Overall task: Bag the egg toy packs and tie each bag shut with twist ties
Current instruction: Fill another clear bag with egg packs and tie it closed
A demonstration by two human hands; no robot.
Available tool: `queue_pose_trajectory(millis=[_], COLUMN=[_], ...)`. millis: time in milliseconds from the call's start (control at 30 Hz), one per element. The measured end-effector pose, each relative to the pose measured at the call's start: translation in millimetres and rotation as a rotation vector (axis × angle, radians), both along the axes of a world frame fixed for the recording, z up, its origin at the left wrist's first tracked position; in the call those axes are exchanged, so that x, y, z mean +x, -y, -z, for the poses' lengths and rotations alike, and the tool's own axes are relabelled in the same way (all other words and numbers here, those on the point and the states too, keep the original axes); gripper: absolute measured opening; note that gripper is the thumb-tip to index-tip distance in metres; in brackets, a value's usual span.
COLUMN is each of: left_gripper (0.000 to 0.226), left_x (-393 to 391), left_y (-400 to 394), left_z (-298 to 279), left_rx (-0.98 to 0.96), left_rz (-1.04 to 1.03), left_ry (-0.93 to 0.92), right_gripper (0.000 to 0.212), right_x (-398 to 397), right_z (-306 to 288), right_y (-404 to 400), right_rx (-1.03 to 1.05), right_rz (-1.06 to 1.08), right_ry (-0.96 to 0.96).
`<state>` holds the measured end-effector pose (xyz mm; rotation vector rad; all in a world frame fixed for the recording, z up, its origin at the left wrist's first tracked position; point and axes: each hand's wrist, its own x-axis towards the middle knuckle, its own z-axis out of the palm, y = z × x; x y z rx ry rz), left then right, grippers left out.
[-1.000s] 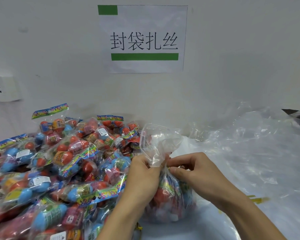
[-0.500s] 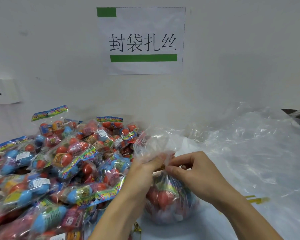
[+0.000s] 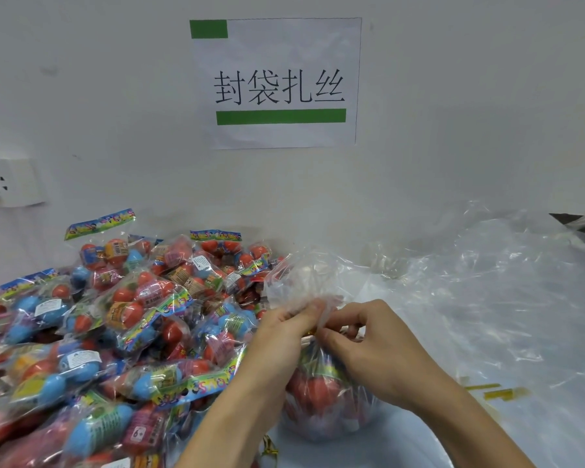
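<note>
Dozens of glossy egg toy packs (image 3: pixel 122 332) fill the lower left of the frame, a crinkled heap of clear wrappers over rounded red, blue and orange eggs, each with a bright printed header strip. Across the right half spreads a loose sheet of thin clear plastic (image 3: pixel 470 298), wrinkled and shiny, over a pale blue surface. On the matt white wall at top centre hangs a flat rectangular paper sign (image 3: pixel 277 82) with black characters and two green bars; a white wall socket (image 3: pixel 11 184) sits at the left edge.

Low in the centre stands the filled bag (image 3: pixel 321 396), a bulging round pouch of thin film with red eggs showing through, its gathered neck rising into a ruffled open top. The left hand (image 3: pixel 281 336) grips that neck, fingers curled around the bunched film. The right hand (image 3: pixel 372 346), touching the neck from the right, pinches a thin gold twist tie (image 3: pixel 310 332) against it; only a sliver of the tie shows. Further gold ties (image 3: pixel 500 392), flat narrow strips, lie at lower right under the sheet
</note>
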<state>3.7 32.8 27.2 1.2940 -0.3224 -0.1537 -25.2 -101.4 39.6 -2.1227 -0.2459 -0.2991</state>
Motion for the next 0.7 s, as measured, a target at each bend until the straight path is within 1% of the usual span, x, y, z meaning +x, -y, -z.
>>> queue_pose_trajectory(millis=[100,167,233,267,400,467,567,700], left_gripper=[0.031,0.028,0.014,0.017,0.012,0.013,0.014,0.017], left_x=[-2.0,-1.3,-0.5,0.2,-2.8,-2.2,-0.8,-0.8], left_y=[-0.5,-1.8,-3.1,-3.4,-0.5,0.3,1.2,1.6], left_z=[-1.0,-0.4,1.4,2.7,3.5,4.6,5.7,5.8], left_rx=[0.065,0.201,0.356,0.42,0.529,0.54,0.498,0.435], left_rz=[-0.003,-0.087,-0.209,-0.255,-0.295,-0.294,-0.307,-0.346], left_ry=[0.045,0.124,0.207,0.24,0.302,0.308,0.299,0.311], right_gripper=[0.024,0.024,0.025,0.027,0.031,0.03,0.021,0.018], right_x=[0.8,1.5,2.5,3.2,4.9,5.5,6.4,7.2], right_z=[0.2,0.6,1.3,1.9,3.4,3.9,4.8,5.4], right_y=[1.6,4.1,5.6,6.2,5.5,5.1,3.7,3.6], right_rx=[0.022,0.078,0.134,0.154,0.154,0.164,0.204,0.232], right_rz=[0.045,0.1,0.14,0.149,0.176,0.177,0.193,0.231], right_ry=[-0.021,-0.038,-0.061,-0.072,-0.081,-0.073,-0.067,-0.062])
